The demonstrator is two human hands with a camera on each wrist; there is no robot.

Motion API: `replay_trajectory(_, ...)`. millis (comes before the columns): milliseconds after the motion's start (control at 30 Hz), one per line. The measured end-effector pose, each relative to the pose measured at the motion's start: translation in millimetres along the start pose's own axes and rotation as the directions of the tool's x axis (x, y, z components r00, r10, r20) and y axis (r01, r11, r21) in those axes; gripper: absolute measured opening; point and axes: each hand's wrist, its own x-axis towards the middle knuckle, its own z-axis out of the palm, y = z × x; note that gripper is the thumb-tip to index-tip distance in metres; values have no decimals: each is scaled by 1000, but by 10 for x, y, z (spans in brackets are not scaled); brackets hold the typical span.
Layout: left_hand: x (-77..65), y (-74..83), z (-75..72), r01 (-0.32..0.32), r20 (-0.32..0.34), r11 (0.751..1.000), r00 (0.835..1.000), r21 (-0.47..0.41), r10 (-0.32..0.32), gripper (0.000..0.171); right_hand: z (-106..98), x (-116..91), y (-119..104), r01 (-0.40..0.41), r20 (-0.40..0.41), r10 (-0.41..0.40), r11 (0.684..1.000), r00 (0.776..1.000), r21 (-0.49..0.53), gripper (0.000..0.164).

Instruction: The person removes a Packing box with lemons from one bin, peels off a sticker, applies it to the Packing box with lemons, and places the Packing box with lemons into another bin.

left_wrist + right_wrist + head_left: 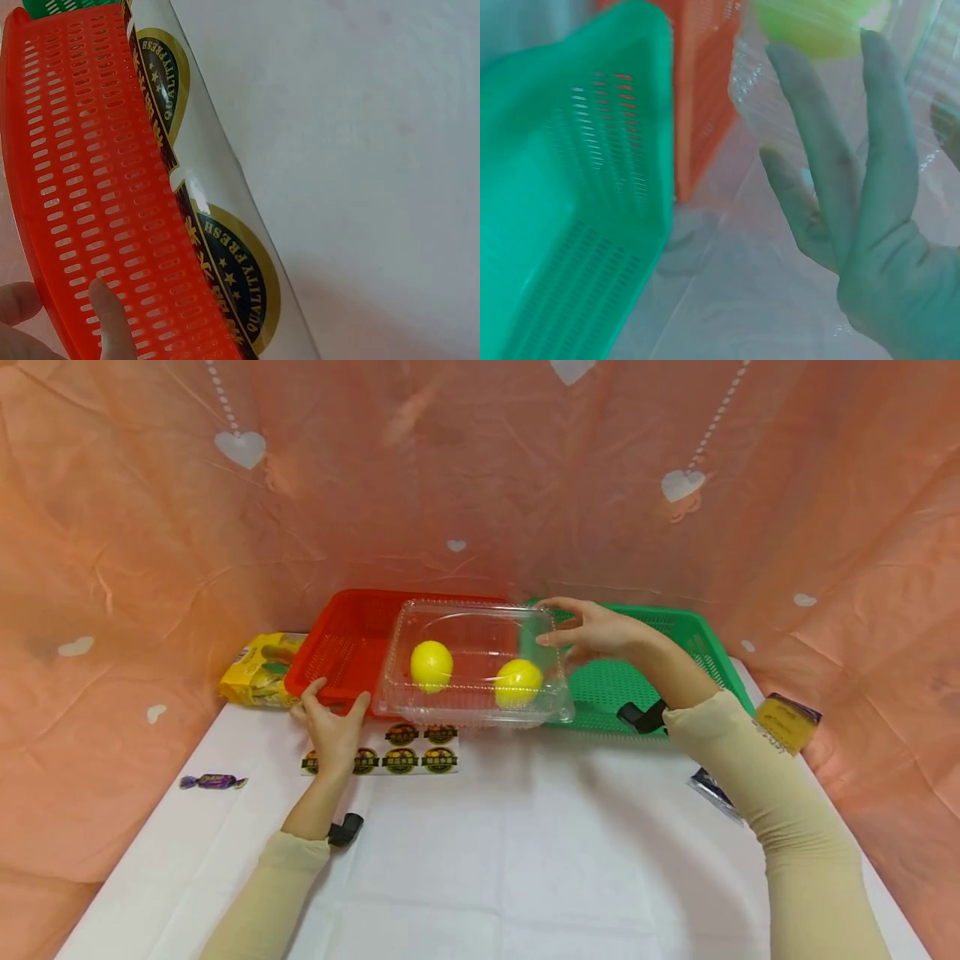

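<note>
A clear plastic clamshell box (472,706) with two yellow lemons (431,667) in it is held up over the red basket (348,602) and the edge of the green basket (697,643). My right hand (600,631) grips the box at its right end, fingers spread along it; the right wrist view shows these fingers (889,142) against the clear plastic. At the near left corner of the red basket, my left hand (330,731) pinches the rim. In the left wrist view its thumb (112,319) lies on the slotted outer wall, other fingers beyond the rim.
A sheet of round fruit stickers (401,760) lies partly under the red basket. Left of it stands a yellow fruit-print packet (262,672). A purple wrapped candy (213,782) lies at the left edge, a yellow packet (787,722) and a dark packet (712,793) at the right.
</note>
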Motion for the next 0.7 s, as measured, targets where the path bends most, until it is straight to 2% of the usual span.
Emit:
replay_trajectory(267,28,9,-20,-14,-14,1000,1000,1,14,67,116,-377,270,41,23,-42,999,999,3,67)
replay_trajectory(500,35,-11,-27,-13,-16,1000,1000,0,13,67,243,-570,563,58,1,-58,998,998,-24,69)
replay_trajectory(700,30,-11,-28,-15,-13,1000,1000,-2,15,67,343,-687,844,64,40,-66,996,997,55,71)
